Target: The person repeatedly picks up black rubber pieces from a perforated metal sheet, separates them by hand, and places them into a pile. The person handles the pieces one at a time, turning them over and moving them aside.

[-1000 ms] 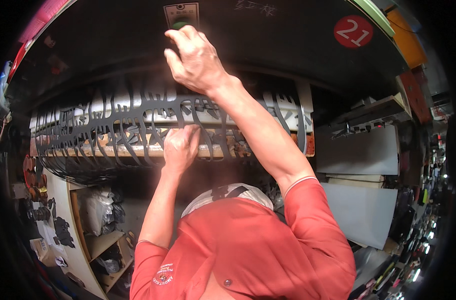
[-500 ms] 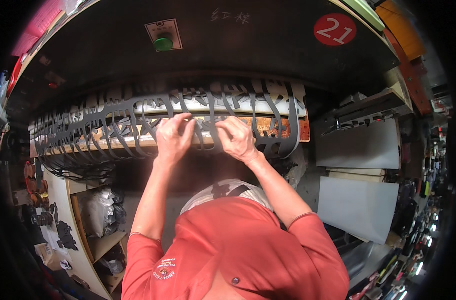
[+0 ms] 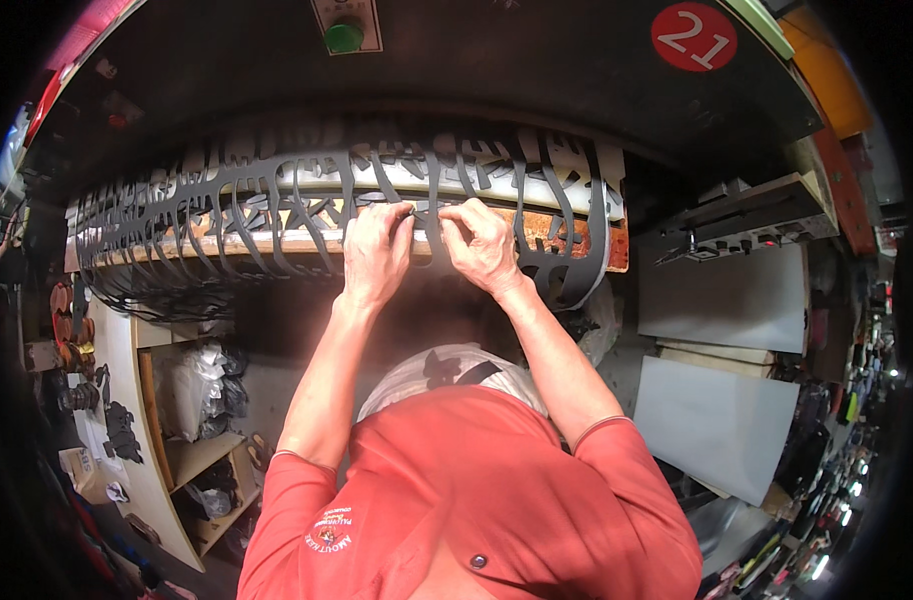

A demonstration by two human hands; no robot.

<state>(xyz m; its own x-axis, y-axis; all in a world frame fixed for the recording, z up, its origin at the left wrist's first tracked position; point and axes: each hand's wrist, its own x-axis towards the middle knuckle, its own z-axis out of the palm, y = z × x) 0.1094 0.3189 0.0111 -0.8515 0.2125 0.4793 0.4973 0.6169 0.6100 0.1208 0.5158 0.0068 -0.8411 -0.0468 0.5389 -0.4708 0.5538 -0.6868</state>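
A dark grey sheet with many cut-out openings (image 3: 598, 235) lies over the bench, its near edge hanging down. Small dark cut pieces (image 3: 302, 213) are scattered in and under the openings. My left hand (image 3: 377, 258) is over the sheet's near part, thumb and fingers pinched together by a dark strip. Close to its right, my right hand (image 3: 483, 250) has its fingertips curled in a pinch on the other side of that strip. What either pinch holds, if anything, is too small to make out.
A black machine panel with a green button (image 3: 344, 39) overhangs the bench's far side. To the right are pale boards (image 3: 717, 425) and a control box with knobs (image 3: 747, 240). A wooden shelf unit (image 3: 162, 430) with plastic bags (image 3: 195, 390) stands at the lower left.
My left hand has moved right, closer to my right hand, and its thumb and fingers have come together. The view has shifted slightly, so the panel sits higher.
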